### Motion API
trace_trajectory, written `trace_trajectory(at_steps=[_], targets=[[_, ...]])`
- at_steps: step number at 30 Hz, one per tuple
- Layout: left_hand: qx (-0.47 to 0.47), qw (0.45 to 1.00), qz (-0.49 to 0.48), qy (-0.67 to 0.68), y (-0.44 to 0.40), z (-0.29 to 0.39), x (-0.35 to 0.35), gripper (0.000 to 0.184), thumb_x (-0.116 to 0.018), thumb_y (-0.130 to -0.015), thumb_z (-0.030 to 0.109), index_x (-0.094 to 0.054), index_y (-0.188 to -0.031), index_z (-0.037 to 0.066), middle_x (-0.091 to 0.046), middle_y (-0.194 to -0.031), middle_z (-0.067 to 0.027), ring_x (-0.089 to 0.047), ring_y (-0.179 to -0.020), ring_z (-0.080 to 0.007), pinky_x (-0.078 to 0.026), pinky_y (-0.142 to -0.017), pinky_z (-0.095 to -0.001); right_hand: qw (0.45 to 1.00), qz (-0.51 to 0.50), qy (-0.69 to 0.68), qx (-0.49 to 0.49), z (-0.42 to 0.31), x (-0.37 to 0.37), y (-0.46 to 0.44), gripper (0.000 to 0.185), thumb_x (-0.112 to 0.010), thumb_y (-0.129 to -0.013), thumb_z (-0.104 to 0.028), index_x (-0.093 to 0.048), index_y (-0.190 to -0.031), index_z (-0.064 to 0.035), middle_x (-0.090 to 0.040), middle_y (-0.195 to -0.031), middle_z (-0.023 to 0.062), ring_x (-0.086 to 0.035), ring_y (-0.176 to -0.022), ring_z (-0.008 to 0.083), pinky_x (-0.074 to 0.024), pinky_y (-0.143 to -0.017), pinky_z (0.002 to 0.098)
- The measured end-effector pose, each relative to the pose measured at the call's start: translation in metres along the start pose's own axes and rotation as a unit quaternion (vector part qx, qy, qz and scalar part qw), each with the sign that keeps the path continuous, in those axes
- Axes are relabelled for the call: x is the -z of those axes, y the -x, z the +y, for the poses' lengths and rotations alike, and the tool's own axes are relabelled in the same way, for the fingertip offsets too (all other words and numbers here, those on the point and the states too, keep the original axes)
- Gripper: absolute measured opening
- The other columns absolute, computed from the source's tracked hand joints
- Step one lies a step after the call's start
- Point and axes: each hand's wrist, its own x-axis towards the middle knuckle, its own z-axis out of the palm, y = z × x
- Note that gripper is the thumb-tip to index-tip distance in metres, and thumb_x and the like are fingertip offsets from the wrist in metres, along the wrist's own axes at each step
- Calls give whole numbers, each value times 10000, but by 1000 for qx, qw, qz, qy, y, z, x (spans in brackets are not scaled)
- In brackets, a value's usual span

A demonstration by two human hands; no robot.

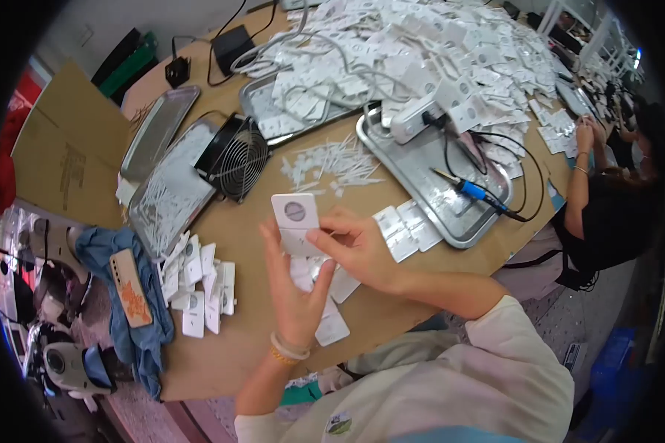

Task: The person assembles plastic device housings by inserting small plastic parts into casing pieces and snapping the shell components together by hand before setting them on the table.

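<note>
A white hinged panel [294, 213] with a round grey disc on its upper half and a small mark on its lower half is held up above the table. My right hand [362, 247] pinches its right side, the thumb lying across the lower half. Around the left and lower edges curve the fingers of my left hand [299, 295], its thumb standing apart. Below my hands lie more white panels [333, 328], partly covered. To the left stands a cluster of similar white panels [213, 288]. White square pieces [397, 235] rest right of my right hand.
A soldering iron [471, 189] with a blue grip lies across a metal tray [462, 235]. Beyond are a black fan [233, 157], white sticks [332, 162] and a large heap of white panels [436, 44]. A phone [131, 288] lies on blue cloth [100, 251]. Another person [613, 199] sits at right.
</note>
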Motion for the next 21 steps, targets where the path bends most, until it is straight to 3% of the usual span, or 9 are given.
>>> trace_trajectory(at_steps=[2, 5, 8, 11, 12, 14, 16, 19, 21], targets=[[-33, 998, -25, -44, 1, -10, -3, 803, -643, -852, -14, -161, -1495, -37, -257, -1530, -199, -333, -1381, -314, -323, -1096, -412, 999, -24, 37, -16, -2, 0, 2, 224, -660, -900, -83, -671, -1094, 27, -581, -932, 51, -572, -813, 88, -475, -699, 227], [-30, 996, -59, 54, -3, -15, 0, 764, -601, -870, -30, -161, -1495, -41, -256, -1530, -203, -332, -1383, -300, -332, -1087, -394, 993, -75, 85, 32, -1, 2, 3, 269, -658, -902, -90, -654, -1149, 15, -606, -997, 70, -602, -862, 113, -495, -717, 242], [61, 971, -94, 210, -3, -19, 2, 661, -512, -936, 12, -154, -1487, -62, -241, -1531, -219, -353, -1370, -285, -348, -1071, -362, 984, -123, 111, 62, 3, 4, 2, 319, -658, -903, -102, -630, -1204, 0, -626, -1050, 83, -620, -904, 135, -506, -738, 258], [56, 980, -97, 163, -6, -19, 6, 534, -403, -1000, 97, -206, -1470, -63, -306, -1500, -226, -418, -1323, -274, -375, -1054, -351, 986, -140, 77, 36, 3, 6, -1, 318, -659, -901, -105, -637, -1202, -6, -651, -1012, 77, -631, -884, 141, -512, -749, 266], [101, 971, -85, 198, -7, -17, 8, 516, -384, -1010, 130, -224, -1462, -58, -337, -1481, -216, -439, -1306, -268, -377, -1057, -352, 988, -141, 59, 21, 1, 8, -2, 309, -659, -900, -104, -644, -1193, -6, -661, -985, 73, -634, -867, 140, -514, -751, 268], [190, 943, -59, 267, -8, -11, 13, 492, -347, -1029, 195, -259, -1448, -49, -399, -1443, -197, -481, -1272, -256, -380, -1062, -354, 980, -137, 146, -13, -13, 31, -19, 227, -663, -888, -91, -690, -1094, -3, -677, -881, 59, -644, -797, 136, -519, -712, 284], [172, 925, -21, 337, -14, -6, 14, 449, -341, -1022, 172, -303, -1407, -56, -447, -1399, -232, -494, -1263, -312, -421, -1049, -397, 927, 16, 369, 71, -11, 61, -39, 162, -680, -853, -78, -717, -995, -9, -676, -815, 70, -649, -725, 157, -517, -666, 295], [160, 915, 30, 368, -19, -4, 15, 432, -338, -1014, 126, -287, -1407, -48, -438, -1401, -234, -503, -1243, -384, -479, -1011, -455, 857, 39, 505, 94, 7, 93, -56, 164, -705, -812, -81, -715, -962, -15, -672, -820, 100, -648, -705, 193, -509, -634, 304], [172, 915, 25, 364, -19, -4, 15, 420, -351, -1011, 111, -308, -1401, -37, -446, -1397, -224, -506, -1244, -365, -489, -1000, -448, 851, 8, 515, 101, 18, 89, -57, 173, -718, -798, -97, -717, -954, -22, -668, -825, 108, -642, -693, 215, -508, -634, 309]])
